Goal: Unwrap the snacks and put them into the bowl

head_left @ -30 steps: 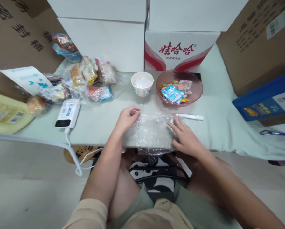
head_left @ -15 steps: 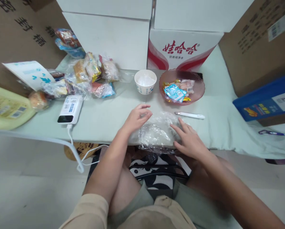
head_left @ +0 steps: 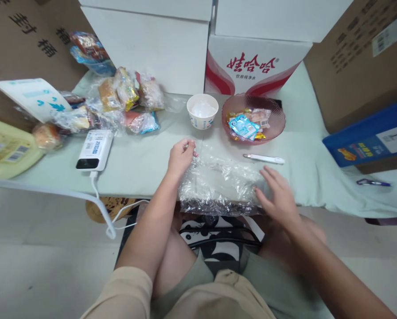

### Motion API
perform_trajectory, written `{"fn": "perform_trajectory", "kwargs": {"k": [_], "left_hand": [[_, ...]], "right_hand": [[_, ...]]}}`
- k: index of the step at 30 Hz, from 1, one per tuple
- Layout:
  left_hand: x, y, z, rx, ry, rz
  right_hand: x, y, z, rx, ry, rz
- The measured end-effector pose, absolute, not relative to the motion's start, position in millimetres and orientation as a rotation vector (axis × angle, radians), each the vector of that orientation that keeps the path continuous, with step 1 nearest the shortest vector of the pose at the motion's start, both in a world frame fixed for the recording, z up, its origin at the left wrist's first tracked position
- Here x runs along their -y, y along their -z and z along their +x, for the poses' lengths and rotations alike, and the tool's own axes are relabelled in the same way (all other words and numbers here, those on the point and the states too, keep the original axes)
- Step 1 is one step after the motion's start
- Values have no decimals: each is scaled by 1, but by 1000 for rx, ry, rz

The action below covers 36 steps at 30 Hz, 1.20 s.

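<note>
A crinkled sheet of clear plastic wrap (head_left: pixel 218 179) lies spread at the front of the cloth-covered table, its near edge hanging over the rim. My left hand (head_left: pixel 181 156) is pinched closed at the wrap's upper left corner. At the wrap's right edge, my right hand (head_left: pixel 278 192) is open with its fingers apart, the tips by the film. Just beyond the right hand lies a white utility knife (head_left: pixel 264 158). Behind the wrap stand a paper cup (head_left: pixel 202 120) with clear plastic in it and a pink glass bowl (head_left: pixel 278 128) holding small packets.
Wrapped snacks (head_left: pixel 118 95) are heaped at the back left, near a white power bank (head_left: pixel 95 150) with a cable. A yellow jug (head_left: pixel 10 148) stands far left. White cartons (head_left: pixel 152 53) line the back; a blue package (head_left: pixel 371 137) is at right.
The wrap has been spread wider. My left hand has moved left and its fingers have closed at the corner, while my right hand has shifted right.
</note>
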<state>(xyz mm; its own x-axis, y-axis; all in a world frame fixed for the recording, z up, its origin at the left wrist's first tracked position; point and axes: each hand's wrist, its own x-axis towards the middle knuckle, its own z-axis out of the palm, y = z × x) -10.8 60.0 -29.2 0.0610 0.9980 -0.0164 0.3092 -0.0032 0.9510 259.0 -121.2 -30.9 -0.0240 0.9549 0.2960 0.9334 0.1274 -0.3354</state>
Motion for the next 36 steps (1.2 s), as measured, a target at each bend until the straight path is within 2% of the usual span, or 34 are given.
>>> {"fn": "perform_trajectory", "kwargs": {"k": [8, 17, 21, 25, 28, 31, 34, 36], "left_hand": [[-64, 25, -8, -1294, -994, 1356], [-62, 14, -16, -1055, -940, 1337], [-61, 14, -21, -906, -886, 1345], [-62, 17, -20, -922, -1073, 1260], [-63, 16, -20, -884, -1174, 1187], [-60, 13, -24, -859, -989, 1159], [-55, 11, -28, -936, -592, 1198], [-53, 11, -28, -1005, -513, 1268]], "right_hand": [[67, 30, 262, 2026, -205, -1609], [48, 9, 261, 1374, -292, -1695], [52, 0, 269, 1200, -478, -1500], [62, 1, 275, 1288, -760, -1128], [62, 15, 270, 1346, -852, -1334], [55, 28, 263, 1246, -809, -1594], [49, 31, 261, 1104, -701, -1602], [47, 30, 263, 1032, -664, -1570]]}}
